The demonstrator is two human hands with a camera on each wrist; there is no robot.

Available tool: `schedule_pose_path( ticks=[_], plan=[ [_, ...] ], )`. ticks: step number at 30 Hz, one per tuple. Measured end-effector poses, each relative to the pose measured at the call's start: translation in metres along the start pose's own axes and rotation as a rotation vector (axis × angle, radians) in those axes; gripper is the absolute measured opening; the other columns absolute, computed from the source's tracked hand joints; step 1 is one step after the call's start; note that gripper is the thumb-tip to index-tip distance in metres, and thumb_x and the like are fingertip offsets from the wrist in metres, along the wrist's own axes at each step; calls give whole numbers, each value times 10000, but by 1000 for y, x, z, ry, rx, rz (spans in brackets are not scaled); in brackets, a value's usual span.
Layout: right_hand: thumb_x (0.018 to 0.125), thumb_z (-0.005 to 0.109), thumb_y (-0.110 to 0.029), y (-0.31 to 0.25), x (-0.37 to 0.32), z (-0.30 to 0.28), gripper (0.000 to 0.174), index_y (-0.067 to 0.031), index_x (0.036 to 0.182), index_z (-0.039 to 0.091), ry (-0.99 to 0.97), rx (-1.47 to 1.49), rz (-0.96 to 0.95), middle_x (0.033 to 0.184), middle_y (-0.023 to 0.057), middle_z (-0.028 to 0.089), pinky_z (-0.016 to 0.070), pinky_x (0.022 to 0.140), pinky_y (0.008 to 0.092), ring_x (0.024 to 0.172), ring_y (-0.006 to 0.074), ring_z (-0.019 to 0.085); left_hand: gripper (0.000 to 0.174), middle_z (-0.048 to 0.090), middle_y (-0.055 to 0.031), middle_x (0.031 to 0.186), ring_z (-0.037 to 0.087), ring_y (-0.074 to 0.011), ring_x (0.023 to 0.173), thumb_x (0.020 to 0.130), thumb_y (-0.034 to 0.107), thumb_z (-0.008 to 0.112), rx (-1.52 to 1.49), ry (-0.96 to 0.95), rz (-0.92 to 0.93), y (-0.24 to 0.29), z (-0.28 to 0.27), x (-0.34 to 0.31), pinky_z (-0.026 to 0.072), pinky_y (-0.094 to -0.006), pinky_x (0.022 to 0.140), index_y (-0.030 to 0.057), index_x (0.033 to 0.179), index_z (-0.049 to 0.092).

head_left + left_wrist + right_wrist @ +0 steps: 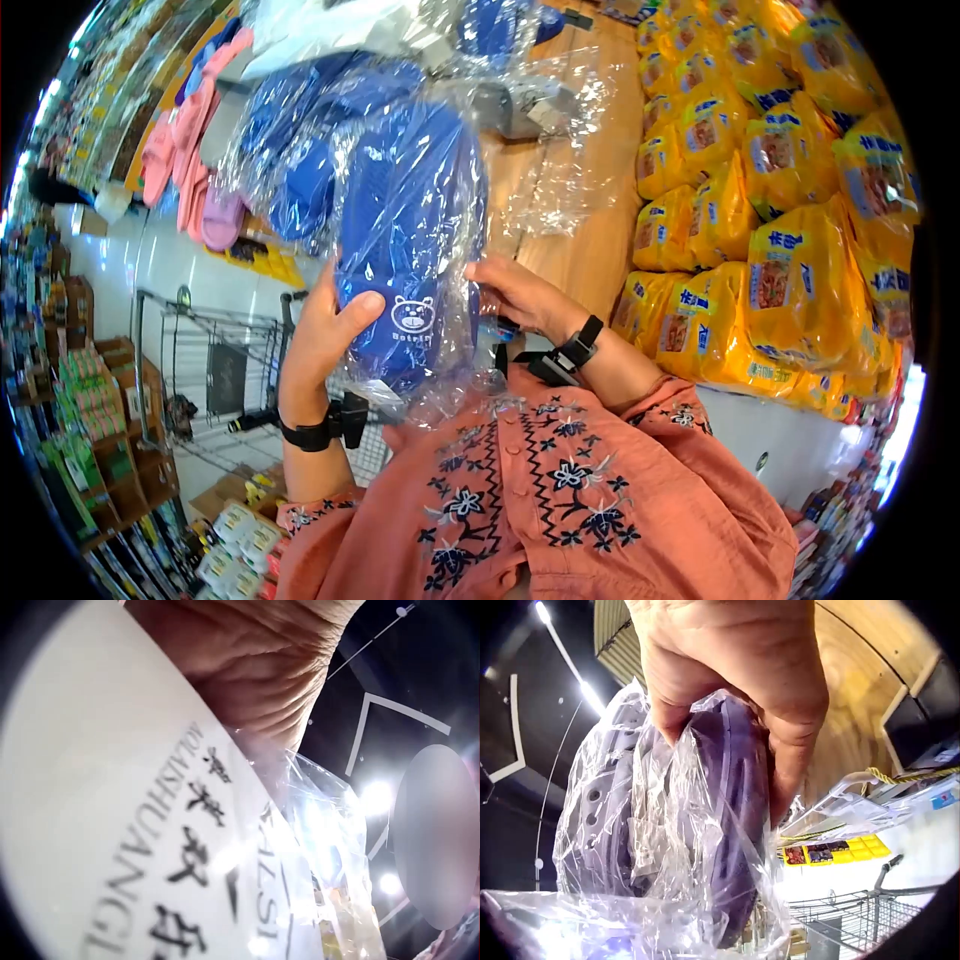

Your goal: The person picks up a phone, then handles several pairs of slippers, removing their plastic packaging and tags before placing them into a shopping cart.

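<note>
Blue slippers (410, 220) in clear plastic, with a white bear print, are held up in front of the body in the head view. The left hand (335, 320) grips their left edge, thumb across the front. At the right edge, the right hand (520, 295) holds the wrapped pair. The right wrist view shows the right hand (742, 667) pinching the plastic-wrapped slippers (735, 802) from the side. In the left wrist view, the left hand (255, 667) is beside a white printed sheet (150, 802) and clear plastic; its fingers are hidden there.
More bagged blue slippers (300, 180) lie behind on the wooden surface (570, 230). Pink slippers (185, 140) are at the left. Yellow packages (790, 280) are stacked at the right, and a shopping cart (215, 360) stands at the lower left.
</note>
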State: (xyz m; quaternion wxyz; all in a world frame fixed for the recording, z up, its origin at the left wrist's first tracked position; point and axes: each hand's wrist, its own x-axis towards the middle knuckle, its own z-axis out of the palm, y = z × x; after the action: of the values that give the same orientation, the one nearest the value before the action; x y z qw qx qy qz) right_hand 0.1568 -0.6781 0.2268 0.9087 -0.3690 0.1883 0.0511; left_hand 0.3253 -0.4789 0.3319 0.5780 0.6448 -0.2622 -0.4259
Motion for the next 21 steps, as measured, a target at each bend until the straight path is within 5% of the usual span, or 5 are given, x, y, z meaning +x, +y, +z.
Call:
schedule_pose_path(
  ticks=[6,10,16,19,21],
  plan=[
    [927,682,-198,-5,16,28,496,-51,1347,464,60,-253,-37,1074,30,625,542,809,276,967,128,626,949,604,-93,1242,579,-165,1120,735,396,837,-64,293,121,-1,-6,-61,458,-315,985,-21,1460,388],
    [916,695,-230,-7,37,85,580,17,1377,444,-84,-412,-119,1195,96,635,504,940,306,1062,163,627,967,621,-78,1162,611,-144,985,726,424,835,-152,509,77,-32,-27,-116,496,-294,872,-28,1455,387],
    [829,778,-440,51,109,152,1065,199,1468,214,-404,-764,112,1436,308,451,367,1121,383,1358,327,449,688,676,-95,1077,665,-162,936,872,472,662,-351,982,26,-107,-62,-211,543,-312,819,-16,1333,514],
    [794,798,-397,79,122,207,895,150,1371,387,-483,-836,77,1283,251,577,428,1050,369,1203,278,565,518,680,-92,1093,674,-180,935,979,381,561,-502,1196,122,-125,-67,-245,551,-313,820,-9,1318,541],
    [786,790,-363,130,142,223,813,135,1319,432,-522,-808,85,1206,225,617,464,988,362,1112,272,610,606,616,-112,1265,629,-233,1092,1017,461,503,-649,1248,45,-156,-90,-271,528,-361,933,33,1440,430]
  ],
)
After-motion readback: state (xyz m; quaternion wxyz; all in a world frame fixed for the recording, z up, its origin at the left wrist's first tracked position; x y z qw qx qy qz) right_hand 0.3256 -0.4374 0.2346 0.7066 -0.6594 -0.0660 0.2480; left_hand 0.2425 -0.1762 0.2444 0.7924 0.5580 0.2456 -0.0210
